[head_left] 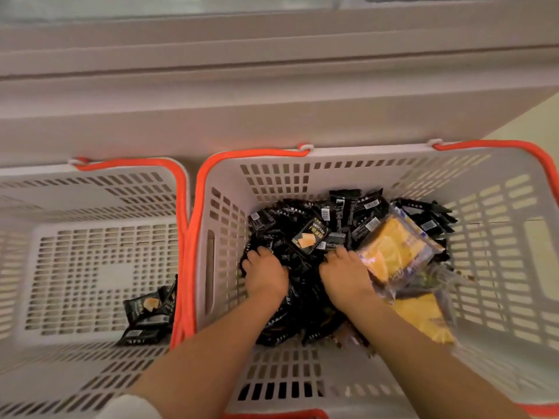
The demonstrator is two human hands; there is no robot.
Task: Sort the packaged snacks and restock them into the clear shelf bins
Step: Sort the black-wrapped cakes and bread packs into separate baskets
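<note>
Two white plastic baskets with orange handles stand side by side against a pale cabinet (272, 95). The right basket (496, 237) holds a heap of small black snack packets (302, 234), with two larger yellow snack bags (396, 252) lying along the heap's right side. Both hands are deep in this heap. The left hand (264, 275) lies palm down on the left part of the heap, its fingers curled into the black packets and gripping a bunch of them. The right hand (344, 273) lies palm down just beside the upper yellow bag, its fingertips tucked in among the packets; whether it has hold of any I cannot tell. The left basket (75, 246) holds only a few of the same black packets (148, 313), lying in its near right corner against the wall next to the right basket
</note>
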